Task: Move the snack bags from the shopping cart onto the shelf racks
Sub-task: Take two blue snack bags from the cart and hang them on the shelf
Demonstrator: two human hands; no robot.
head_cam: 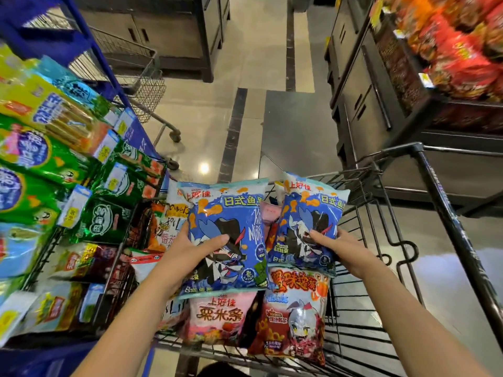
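The left hand (pixel 201 247) is gripping the first bag (pixel 226 213) above the cart (pixel 443 205), with the thumb across the front panel and the fingers behind. The right hand (pixel 337 247) is gripping the second bag (pixel 307 210) in the same way, just beside the first and also above the cart. A pink bag (pixel 217 317) and a red bag (pixel 296 319) are lying in the cart. The racks (pixel 104 63) are standing left of the cart. The bags are probably light, air-filled, slick and crushable. Hold them by the lower half, squeezing lightly.
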